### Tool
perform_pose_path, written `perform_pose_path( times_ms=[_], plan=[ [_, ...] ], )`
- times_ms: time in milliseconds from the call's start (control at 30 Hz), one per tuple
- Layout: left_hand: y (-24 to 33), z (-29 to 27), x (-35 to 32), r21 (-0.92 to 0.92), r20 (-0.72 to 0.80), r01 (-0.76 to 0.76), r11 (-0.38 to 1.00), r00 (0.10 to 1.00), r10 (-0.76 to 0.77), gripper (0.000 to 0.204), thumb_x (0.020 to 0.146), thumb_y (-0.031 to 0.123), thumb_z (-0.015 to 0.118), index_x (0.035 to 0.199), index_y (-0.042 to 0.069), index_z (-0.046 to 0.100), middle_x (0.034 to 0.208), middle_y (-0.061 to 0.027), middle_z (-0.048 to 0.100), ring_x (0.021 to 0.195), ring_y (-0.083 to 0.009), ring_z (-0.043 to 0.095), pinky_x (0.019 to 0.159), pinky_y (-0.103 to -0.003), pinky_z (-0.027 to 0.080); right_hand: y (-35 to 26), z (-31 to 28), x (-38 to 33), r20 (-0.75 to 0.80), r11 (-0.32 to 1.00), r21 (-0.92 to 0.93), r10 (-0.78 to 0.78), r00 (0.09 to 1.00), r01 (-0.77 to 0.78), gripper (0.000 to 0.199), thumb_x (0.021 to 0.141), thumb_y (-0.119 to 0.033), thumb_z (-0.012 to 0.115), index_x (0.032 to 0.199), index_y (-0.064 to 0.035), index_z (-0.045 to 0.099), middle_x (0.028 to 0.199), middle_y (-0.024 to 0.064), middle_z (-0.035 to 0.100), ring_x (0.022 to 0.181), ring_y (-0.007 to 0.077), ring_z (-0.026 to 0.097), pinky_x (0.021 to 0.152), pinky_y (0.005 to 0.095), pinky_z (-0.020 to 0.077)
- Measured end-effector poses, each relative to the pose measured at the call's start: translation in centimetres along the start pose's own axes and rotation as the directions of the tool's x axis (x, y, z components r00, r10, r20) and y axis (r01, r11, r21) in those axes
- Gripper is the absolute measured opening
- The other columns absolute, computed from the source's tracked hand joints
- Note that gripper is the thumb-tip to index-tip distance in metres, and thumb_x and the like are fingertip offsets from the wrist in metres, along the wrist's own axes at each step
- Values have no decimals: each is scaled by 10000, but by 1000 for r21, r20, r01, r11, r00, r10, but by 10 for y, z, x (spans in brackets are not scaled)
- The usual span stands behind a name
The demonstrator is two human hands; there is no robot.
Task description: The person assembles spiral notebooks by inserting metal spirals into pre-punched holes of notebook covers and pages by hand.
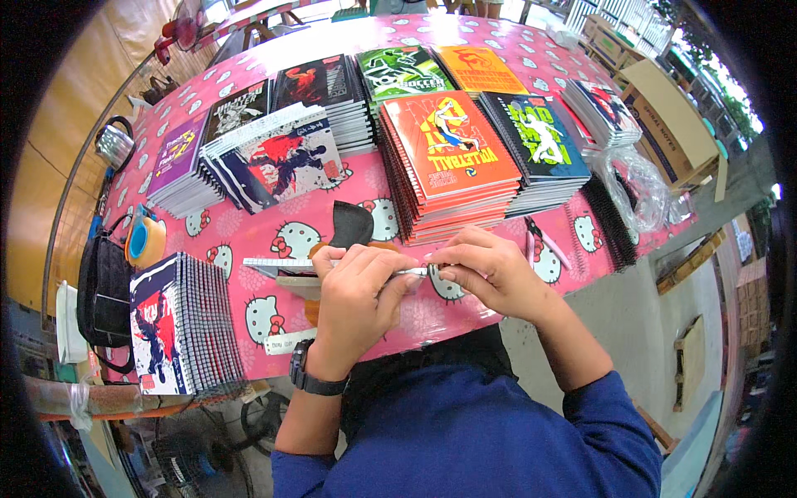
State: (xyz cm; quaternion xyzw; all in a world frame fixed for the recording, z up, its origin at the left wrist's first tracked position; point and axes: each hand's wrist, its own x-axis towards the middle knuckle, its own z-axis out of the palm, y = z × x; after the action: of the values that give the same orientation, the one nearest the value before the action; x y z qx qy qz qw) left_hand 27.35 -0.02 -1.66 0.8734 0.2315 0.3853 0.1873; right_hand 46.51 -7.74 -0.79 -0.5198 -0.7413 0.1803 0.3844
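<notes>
A spiral notebook is held nearly edge-on above the near side of the table, its bound edge running left to right. My left hand is closed around it, thumb along the binding. At the right end of that edge, the fingertips of my right hand pinch the tip of the binding; the exact wire end is too small to make out. Pink-handled pliers lie beyond my right hand. To the left of my left hand stands a stack of spiral notebooks with white, red and navy covers.
Stacks of sports-themed notebooks fill the far side of the pink table. Black binding coils and clear plastic lie at the right. An orange-blue tape roll and a black bag sit at the left edge; a cardboard box stands beyond.
</notes>
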Motion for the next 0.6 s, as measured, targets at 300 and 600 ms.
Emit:
perform_pose_path(
  times_ms=[300, 600],
  plan=[
    [3, 4, -3, 26, -28, 60, 998, 998, -60, 93, 768, 167, 663, 849, 122, 653, 784, -1, 641, 742, -176, 571, 796, -349, 285, 7, 9, 0, -27, 996, -14, -89, 996, 89, 214, 823, -93, 597, 1031, -46, 615, 796, 94, 585, 753, 236, 576, 690, 355, 471],
    [5, 11, -8, 164, 119, -173, 971, 981, 155, 189, 736, 248, 658, 906, 174, 619, 807, -8, 539, 798, -188, 522, 806, -425, 285, 65, 33, 0, 366, 856, 369, 223, 904, -361, 258, 927, -203, 482, 1076, -18, 583, 807, 46, 610, 731, 108, 567, 650, 285, 476]
  ],
)
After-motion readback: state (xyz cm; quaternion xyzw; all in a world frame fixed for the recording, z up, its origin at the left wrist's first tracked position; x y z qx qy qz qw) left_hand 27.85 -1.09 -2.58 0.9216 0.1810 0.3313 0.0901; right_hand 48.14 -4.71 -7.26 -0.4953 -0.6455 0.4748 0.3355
